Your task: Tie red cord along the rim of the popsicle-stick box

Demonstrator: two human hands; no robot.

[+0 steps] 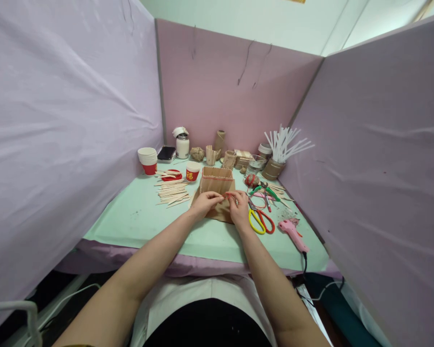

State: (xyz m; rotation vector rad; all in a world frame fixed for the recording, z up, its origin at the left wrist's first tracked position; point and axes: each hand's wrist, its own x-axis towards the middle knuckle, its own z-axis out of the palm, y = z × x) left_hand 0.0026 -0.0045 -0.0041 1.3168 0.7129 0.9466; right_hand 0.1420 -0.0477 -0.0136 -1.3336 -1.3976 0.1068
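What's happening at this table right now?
A person is working with both bare hands at a green-covered table. The left hand and right hand meet, pinching what looks like red cord, just in front of a small box with red along its top edge. Brown cardboard lies beneath. Loose sticks lie to the left; scissors and a pink glue gun lie to the right.

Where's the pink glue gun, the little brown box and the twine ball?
Pink glue gun (292, 233): head view, on its body.
Little brown box (216, 184): head view, on its front wall.
Twine ball (197, 153): head view, near its middle.
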